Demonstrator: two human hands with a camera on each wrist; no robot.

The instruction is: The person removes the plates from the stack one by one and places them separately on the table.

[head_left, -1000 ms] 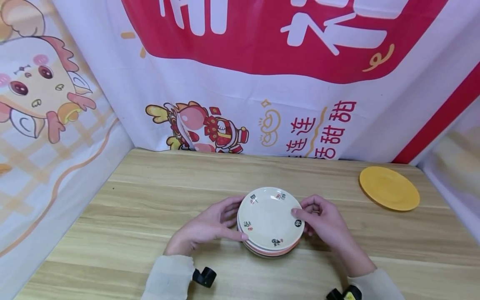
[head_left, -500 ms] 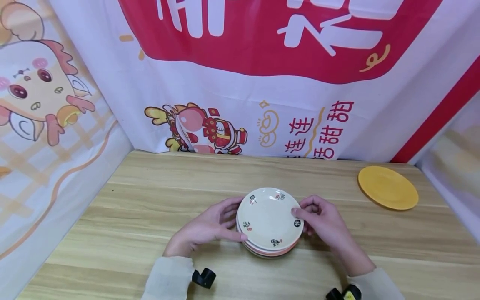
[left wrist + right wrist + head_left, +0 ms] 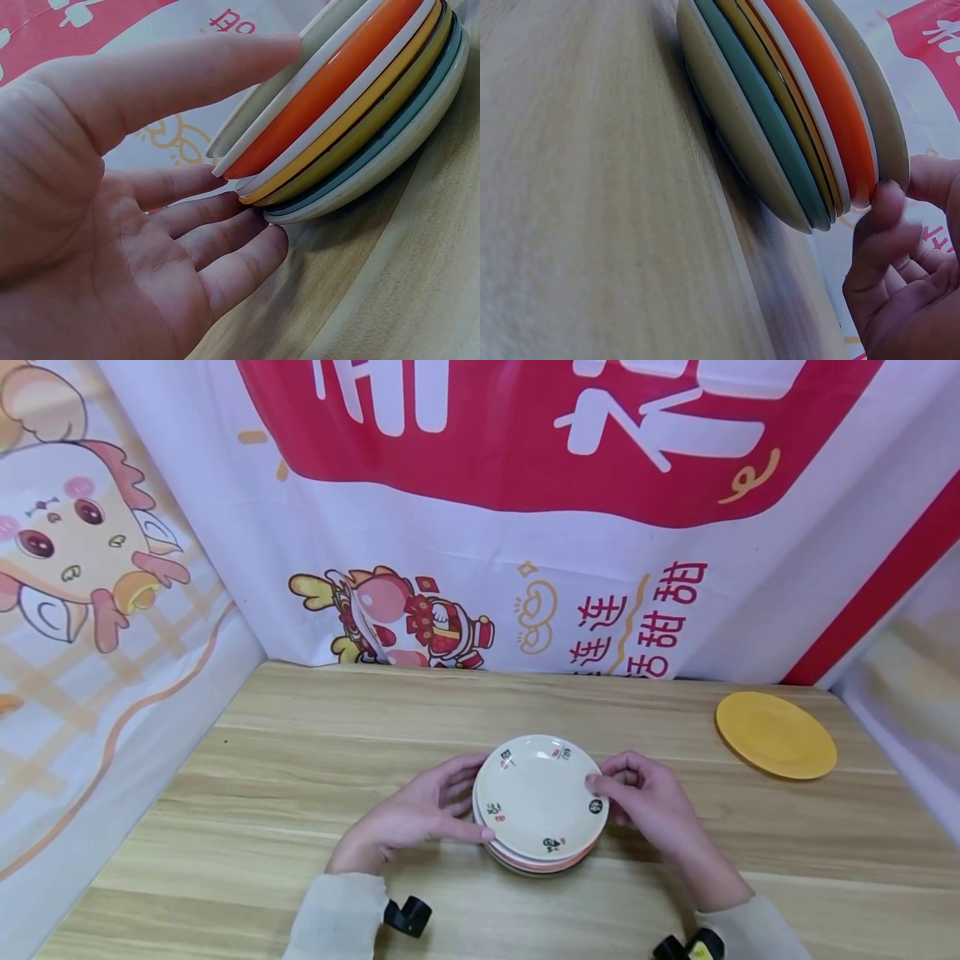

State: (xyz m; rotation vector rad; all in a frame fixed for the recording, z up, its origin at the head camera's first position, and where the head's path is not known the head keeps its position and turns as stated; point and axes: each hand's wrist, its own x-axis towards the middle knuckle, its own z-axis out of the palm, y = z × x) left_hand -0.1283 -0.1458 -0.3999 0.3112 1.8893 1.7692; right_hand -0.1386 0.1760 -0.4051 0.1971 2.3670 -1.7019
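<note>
A stack of several round plates stands on the wooden table, topped by a cream plate (image 3: 538,800) with small black and red characters around its rim. Beneath it, the wrist views show an orange plate (image 3: 330,94), then yellow, olive and teal edges, and a pale plate (image 3: 720,112) at the bottom. My left hand (image 3: 420,810) rests its nearly straight fingertips against the stack's left side, the thumb touching the top plate's near-left rim. On the right, my right hand (image 3: 652,797) pinches the top plate's rim, thumb above and curled index finger below.
A yellow plate (image 3: 776,735) lies by itself near the table's back right corner. White printed cloth (image 3: 435,527) hangs along the back, with more cloth at both sides. The wooden table (image 3: 300,735) extends around the stack.
My right thumb and the top plate's right edge have shifted very slightly to the right. My left hand and the rest of the stack look unchanged.
</note>
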